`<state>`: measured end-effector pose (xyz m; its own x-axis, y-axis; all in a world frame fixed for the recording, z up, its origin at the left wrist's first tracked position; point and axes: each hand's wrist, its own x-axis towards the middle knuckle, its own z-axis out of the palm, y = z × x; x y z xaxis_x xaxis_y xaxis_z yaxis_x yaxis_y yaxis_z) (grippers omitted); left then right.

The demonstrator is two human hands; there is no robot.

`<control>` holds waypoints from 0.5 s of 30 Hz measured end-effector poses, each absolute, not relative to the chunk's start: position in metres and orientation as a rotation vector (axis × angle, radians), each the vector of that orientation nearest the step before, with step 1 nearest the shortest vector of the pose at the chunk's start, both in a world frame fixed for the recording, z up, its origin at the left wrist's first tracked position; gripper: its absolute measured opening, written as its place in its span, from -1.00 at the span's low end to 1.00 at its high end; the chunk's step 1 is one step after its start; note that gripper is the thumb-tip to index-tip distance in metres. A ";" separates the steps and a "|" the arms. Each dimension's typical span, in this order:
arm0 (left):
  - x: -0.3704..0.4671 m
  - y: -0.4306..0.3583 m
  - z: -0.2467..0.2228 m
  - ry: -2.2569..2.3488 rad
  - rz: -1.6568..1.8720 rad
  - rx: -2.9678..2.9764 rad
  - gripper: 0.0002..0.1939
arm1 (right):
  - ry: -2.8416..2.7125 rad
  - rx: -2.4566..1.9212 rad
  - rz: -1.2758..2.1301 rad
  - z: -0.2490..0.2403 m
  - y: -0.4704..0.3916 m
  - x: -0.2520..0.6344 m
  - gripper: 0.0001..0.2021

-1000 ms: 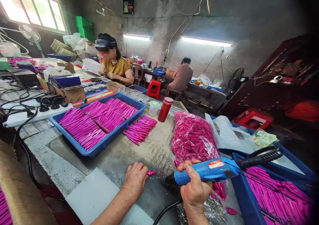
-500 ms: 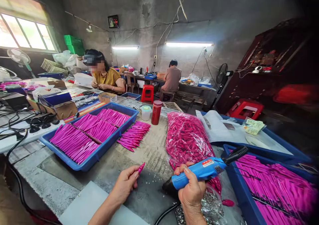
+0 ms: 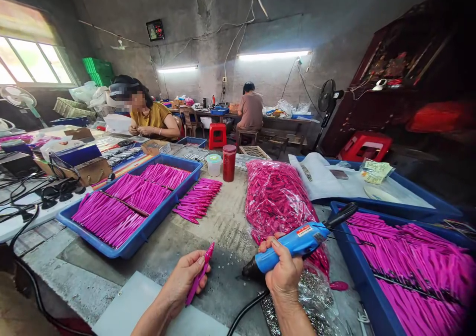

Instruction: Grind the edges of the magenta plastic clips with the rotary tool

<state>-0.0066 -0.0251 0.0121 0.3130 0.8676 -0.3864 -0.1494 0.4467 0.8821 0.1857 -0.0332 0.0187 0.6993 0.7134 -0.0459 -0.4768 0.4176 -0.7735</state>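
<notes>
In my left hand (image 3: 188, 276) a slim magenta pen-shaped piece (image 3: 203, 272) is pinched between thumb and fingers, its glossy pointed tip up. My right hand (image 3: 284, 269) is wrapped around a blue hand-held power tool (image 3: 297, 242); its black tapered end points left and down over the table, a little right of the left hand. Tiny ring-like bits (image 3: 228, 261) lie scattered on the table between and beyond the hands. A row of similar magenta pieces (image 3: 197, 199) lies farther off. Just behind the tool stands a clear bag (image 3: 277, 197) of pink parts.
Blue trays of magenta sticks stand left (image 3: 128, 250) and right (image 3: 372, 271). A bag of small metal parts (image 3: 316, 301) lies beside my right wrist. A red canister (image 3: 229, 165) and white tub (image 3: 213, 166) stand ahead. A black cord (image 3: 245, 308) crosses the front. Two people sit beyond.
The magenta piece in my left hand has turned more upright and shows more of its length. The power tool stays in my right hand. The whole view has shifted slightly.
</notes>
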 end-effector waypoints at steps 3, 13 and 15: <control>-0.006 -0.026 0.012 1.021 0.791 0.825 -0.50 | -0.295 -0.859 0.783 0.018 -0.033 0.186 -0.65; -0.004 -0.029 0.016 1.004 0.762 0.778 -0.48 | -0.264 -0.850 0.811 0.018 -0.032 0.186 -0.63; -0.004 -0.030 0.017 0.999 0.754 0.779 -0.47 | -0.262 -0.853 0.807 0.018 -0.032 0.186 -0.63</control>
<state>-0.0038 -0.0295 0.0167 0.3484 0.8328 -0.4303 -0.1855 0.5112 0.8392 0.1861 -0.0323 0.0179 0.6819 0.7244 -0.1014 -0.5271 0.3904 -0.7549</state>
